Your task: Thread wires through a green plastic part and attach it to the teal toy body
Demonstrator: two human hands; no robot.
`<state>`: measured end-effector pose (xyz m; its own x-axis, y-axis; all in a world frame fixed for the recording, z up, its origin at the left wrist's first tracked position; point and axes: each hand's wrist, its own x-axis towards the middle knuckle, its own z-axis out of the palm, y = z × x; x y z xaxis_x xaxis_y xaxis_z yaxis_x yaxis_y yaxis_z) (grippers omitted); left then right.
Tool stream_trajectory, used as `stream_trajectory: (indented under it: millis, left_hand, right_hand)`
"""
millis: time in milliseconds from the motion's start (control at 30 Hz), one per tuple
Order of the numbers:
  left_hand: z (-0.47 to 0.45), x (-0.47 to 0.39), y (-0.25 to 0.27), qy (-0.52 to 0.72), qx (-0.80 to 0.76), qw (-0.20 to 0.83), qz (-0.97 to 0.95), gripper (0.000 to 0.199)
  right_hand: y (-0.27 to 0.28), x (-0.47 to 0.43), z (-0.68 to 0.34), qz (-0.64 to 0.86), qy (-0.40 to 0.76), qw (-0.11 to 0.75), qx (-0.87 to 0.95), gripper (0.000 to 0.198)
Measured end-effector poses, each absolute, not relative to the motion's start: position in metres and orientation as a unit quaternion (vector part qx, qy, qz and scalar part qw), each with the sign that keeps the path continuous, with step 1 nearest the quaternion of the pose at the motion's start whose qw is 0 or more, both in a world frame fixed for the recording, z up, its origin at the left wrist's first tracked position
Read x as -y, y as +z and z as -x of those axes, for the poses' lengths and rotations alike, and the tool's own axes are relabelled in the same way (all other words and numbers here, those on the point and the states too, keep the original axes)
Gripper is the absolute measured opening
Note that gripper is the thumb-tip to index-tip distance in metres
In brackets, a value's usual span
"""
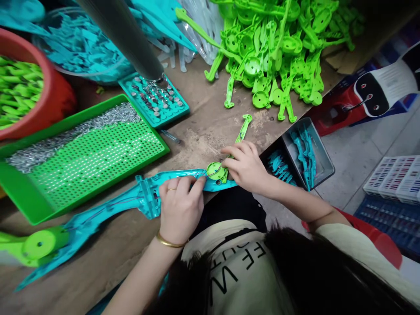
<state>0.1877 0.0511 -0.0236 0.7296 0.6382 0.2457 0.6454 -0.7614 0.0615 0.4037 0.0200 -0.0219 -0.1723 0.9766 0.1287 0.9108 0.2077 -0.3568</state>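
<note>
A long teal plastic piece [144,197] lies along the near edge of the wooden table [197,127]. My left hand [181,205], with a ring and a gold bangle, grips its middle. My right hand [245,165] presses a lime green lever part [241,131] onto the teal piece's right end, where the lever's round disc [215,170] sits on it. A thin wire runs along the teal piece near the disc.
A green perforated tray [98,157] with small metal pieces lies at left, a teal tray of button cells [154,100] behind it. A heap of green levers [278,48] sits at back right. A dark bin of teal parts [300,153] stands at right, a red tub [52,96] at far left.
</note>
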Motion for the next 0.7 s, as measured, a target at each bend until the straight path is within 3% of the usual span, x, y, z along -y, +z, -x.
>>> stream_trajectory:
  millis: [200, 700]
  left_hand:
    - [-0.189, -0.052, -0.020, -0.115, 0.350, -0.004, 0.929, 0.021]
    - [-0.196, -0.077, -0.014, -0.102, 0.349, -0.027, 0.931, 0.023]
  right_hand:
    - [-0.020, -0.016, -0.391, 0.569, 0.102, 0.200, 0.791, 0.021]
    - [-0.023, -0.034, -0.369, 0.617, 0.154, 0.130, 0.761, 0.025]
